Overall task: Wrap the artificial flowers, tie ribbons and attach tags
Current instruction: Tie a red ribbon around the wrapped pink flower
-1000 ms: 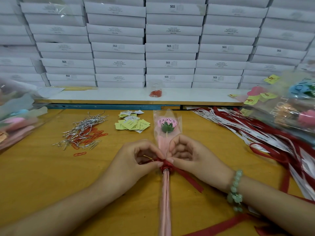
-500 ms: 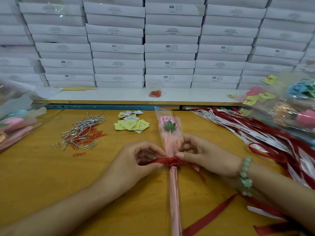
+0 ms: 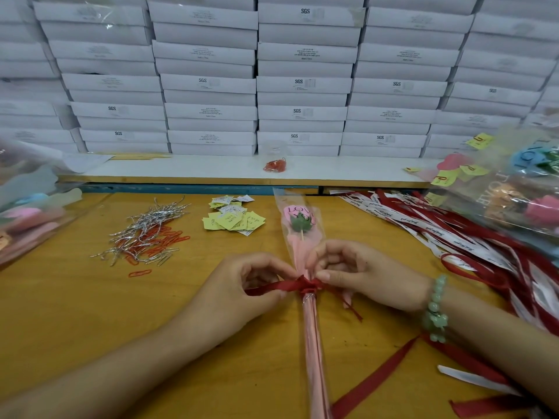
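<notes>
A wrapped artificial flower (image 3: 299,220), pink with a green leaf in clear cellophane, lies lengthwise on the wooden table (image 3: 75,313), its pink stem (image 3: 313,343) pointing toward me. A red ribbon (image 3: 307,287) is knotted around the wrap's neck. My left hand (image 3: 242,294) pinches the ribbon's left end. My right hand (image 3: 363,273) pinches the ribbon at the knot's right side. A ribbon tail trails toward the lower right.
Silver twist ties and red paper clips (image 3: 145,237) lie at the left, yellow tags (image 3: 234,219) behind the hands. Red and white ribbons (image 3: 453,237) pile at the right. Bags of flowers sit at both edges. White boxes (image 3: 302,86) are stacked behind.
The flower has shifted slightly right and tilted. My left hand has drawn the ribbon end out to the left, tightening the knot, and my right hand has stayed at the knot.
</notes>
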Tool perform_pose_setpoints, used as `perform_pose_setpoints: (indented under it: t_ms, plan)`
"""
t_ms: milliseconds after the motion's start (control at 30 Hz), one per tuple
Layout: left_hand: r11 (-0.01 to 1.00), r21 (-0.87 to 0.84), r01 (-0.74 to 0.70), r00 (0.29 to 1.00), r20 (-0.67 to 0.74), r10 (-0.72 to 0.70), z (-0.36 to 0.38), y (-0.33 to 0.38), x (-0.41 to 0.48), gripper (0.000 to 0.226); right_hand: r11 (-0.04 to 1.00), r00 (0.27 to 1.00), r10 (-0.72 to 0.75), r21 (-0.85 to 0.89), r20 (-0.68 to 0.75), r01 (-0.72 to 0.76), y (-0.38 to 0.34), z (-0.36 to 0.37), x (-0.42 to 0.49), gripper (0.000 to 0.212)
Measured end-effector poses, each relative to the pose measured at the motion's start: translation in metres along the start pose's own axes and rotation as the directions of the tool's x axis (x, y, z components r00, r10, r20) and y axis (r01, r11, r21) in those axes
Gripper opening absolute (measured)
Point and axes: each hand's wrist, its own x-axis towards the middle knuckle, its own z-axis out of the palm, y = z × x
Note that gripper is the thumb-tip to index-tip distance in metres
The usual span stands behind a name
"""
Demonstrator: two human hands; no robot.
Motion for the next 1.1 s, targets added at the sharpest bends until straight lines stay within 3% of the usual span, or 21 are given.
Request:
perform_pose_setpoints:
  t_ms: [300, 500, 733, 900, 1100]
  plan:
    - [1.000, -0.014, -0.003, 1.000, -0.008, 0.003, 0.000, -0.002, 0.000, 0.029, 0.998, 0.999, 0.037, 0.046, 0.007, -0.038, 0.003, -0.005, 0.001, 0.010]
    - [1.000, -0.007, -0.003, 1.000, -0.011, 0.003, 0.001, 0.001, -0.001, 0.032, 0.996, 0.996, 0.089, 0.021, 0.012, -0.089, 0.000, -0.009, 0.001, 0.004]
    - [1.000, -0.007, 0.018, 1.000, 0.010, -0.018, 0.001, 0.006, -0.002, 0.033, 0.987, 0.981, 0.162, 0.000, 0.103, -0.163, -0.003, -0.014, 0.000, 0.007]
    - [1.000, 0.023, 0.011, 0.999, 0.043, -0.012, 0.001, 0.006, -0.003, 0.040, 0.977, 0.971, 0.174, 0.098, 0.166, -0.191, -0.004, -0.018, -0.003, 0.018]
    - [0.996, 0.071, 0.047, 0.992, 0.117, -0.056, 0.000, 0.003, -0.003, 0.055, 0.999, 0.997, 0.038, 0.017, -0.067, -0.037, 0.003, -0.008, -0.003, 0.018]
